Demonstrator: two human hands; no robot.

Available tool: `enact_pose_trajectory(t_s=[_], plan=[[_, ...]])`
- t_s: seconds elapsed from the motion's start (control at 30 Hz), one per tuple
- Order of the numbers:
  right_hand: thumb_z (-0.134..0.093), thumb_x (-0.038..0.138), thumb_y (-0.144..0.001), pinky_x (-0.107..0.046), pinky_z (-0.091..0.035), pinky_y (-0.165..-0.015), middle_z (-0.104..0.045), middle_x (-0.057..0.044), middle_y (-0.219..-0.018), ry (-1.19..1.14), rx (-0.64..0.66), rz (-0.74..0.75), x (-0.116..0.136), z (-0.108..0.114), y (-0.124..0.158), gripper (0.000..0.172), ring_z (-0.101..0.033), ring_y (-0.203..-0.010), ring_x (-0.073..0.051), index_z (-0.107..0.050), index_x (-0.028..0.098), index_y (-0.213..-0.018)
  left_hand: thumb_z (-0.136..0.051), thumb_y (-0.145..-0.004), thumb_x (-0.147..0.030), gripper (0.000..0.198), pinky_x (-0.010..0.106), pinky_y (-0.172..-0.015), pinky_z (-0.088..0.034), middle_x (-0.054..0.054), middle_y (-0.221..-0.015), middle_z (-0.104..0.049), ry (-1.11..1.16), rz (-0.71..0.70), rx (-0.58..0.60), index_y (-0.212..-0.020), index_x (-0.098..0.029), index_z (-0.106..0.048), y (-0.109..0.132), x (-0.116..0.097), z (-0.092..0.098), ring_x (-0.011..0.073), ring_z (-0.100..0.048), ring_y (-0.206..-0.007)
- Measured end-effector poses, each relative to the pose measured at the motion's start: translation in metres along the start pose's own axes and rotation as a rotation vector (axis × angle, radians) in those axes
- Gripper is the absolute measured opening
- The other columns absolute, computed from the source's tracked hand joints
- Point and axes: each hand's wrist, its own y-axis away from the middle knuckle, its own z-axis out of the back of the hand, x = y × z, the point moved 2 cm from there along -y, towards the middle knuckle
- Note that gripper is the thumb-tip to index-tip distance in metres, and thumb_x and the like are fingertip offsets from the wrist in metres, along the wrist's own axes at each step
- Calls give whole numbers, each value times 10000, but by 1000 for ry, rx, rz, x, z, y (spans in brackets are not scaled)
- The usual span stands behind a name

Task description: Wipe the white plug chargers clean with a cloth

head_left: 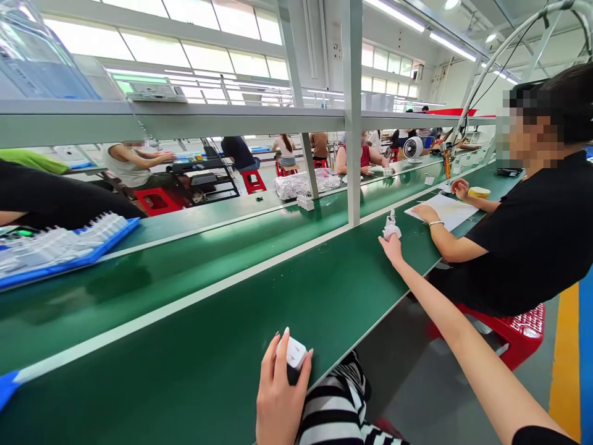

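My left hand [281, 389] rests at the near edge of the green bench, its fingers curled round a small white box-shaped plastic adapter [295, 353]. Small dark marks show on the adapter's top face, and its underside is in shadow. Stretched far out to the right, my right hand [393, 248] is closed on a white plastic piece [391, 229] at the bench surface. More white plastic rises above that piece; whether these are separate parts I cannot tell.
A co-worker in black sits at right, hands near a white sheet [447, 210] and a hanging orange-handled tool [447, 165]. A grey post [353, 123] rises mid-bench. A blue tray [115, 242] of white parts stands left. White parts [305, 202] sit across the belt [222, 238].
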Motion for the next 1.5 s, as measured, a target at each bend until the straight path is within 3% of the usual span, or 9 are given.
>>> enact_pose_trajectory(t_s=[0.07, 0.17, 0.2, 0.3, 0.4, 0.47, 0.7, 1.07, 1.5], plan=[[-573, 269, -839, -413, -422, -1057, -607, -148, -1281, -106, 93, 73, 12, -15, 33, 376, -594, -1181, -236, -525, 160, -1196, -545, -901, -491, 522, 378, -784, -589, 121, -1327, -564, 12, 55, 14, -1371, -266, -514, -3, -3, 1, 296, -617, -1137], [-664, 318, -800, -420, -464, -1037, -659, -78, -1229, -230, 266, 155, 31, -48, 98, 450, -645, -1112, -209, -548, 231, -1226, -532, -873, -560, 560, 411, -836, -568, 116, -1281, -576, 77, 113, 35, -1347, -261, -529, -7, -2, 2, 302, -613, -1128], [-680, 350, -796, -413, -481, -1023, -670, -65, -1213, -287, 359, 186, 38, -60, 122, 461, -658, -1090, -203, -559, 243, -1228, -541, -855, -578, 586, 429, -875, -554, 116, -1271, -581, 107, 138, 48, -1345, -258, -529, -9, 0, 2, 306, -608, -1135], [-658, 455, -833, -437, -414, -1094, -611, -89, -1322, -627, 805, 231, 64, -94, 193, 535, -587, -1221, -219, -532, 225, -1299, -607, -766, -623, 707, 477, -954, -515, 124, -1250, -605, 220, 246, 115, -1344, -225, -517, -15, 5, 1, 320, -616, -1115], [-619, 542, -856, -413, -429, -1072, -610, -85, -1321, -695, 999, 250, 87, -108, 243, 572, -577, -1217, -224, -534, 222, -1323, -687, -676, -614, 762, 470, -924, -531, 119, -1170, -658, 344, 354, 197, -1295, -199, -526, -20, 11, 2, 306, -663, -1014], [-594, 589, -856, -401, -466, -1016, -640, -82, -1257, -662, 1076, 256, 98, -107, 260, 592, -609, -1143, -226, -550, 215, -1313, -723, -642, -583, 734, 440, -880, -550, 101, -1112, -684, 405, 390, 220, -1245, -207, -540, -22, 14, 2, 287, -685, -956], [-734, 569, -739, -394, -435, -1037, -629, -90, -1232, -730, 1171, 302, 106, -93, 259, 669, -591, -1143, -235, -582, 179, -1261, -725, -667, -464, 637, 413, -902, -524, 77, -1119, -694, 474, 337, 196, -1227, -228, -537, -25, 18, 0, 261, -682, -977], [-806, 506, -662, -403, -448, -989, -699, -68, -1085, -744, 1176, 342, 106, -90, 254, 486, -635, -1031, -243, -714, 193, -1022, -689, -704, -359, 482, 419, -1031, -449, 89, -1261, -612, 612, 236, 193, -1163, -219, -640, -25, 29, -9, 258, -596, -1160], [-788, 511, -684, -402, -443, -988, -683, -74, -1099, -722, 1156, 367, 103, -94, 255, 448, -612, -1067, -250, -725, 187, -987, -677, -702, -383, 501, 459, -1049, -435, 109, -1303, -583, 617, 260, 201, -1169, -204, -638, -25, 31, -9, 282, -571, -1197]])
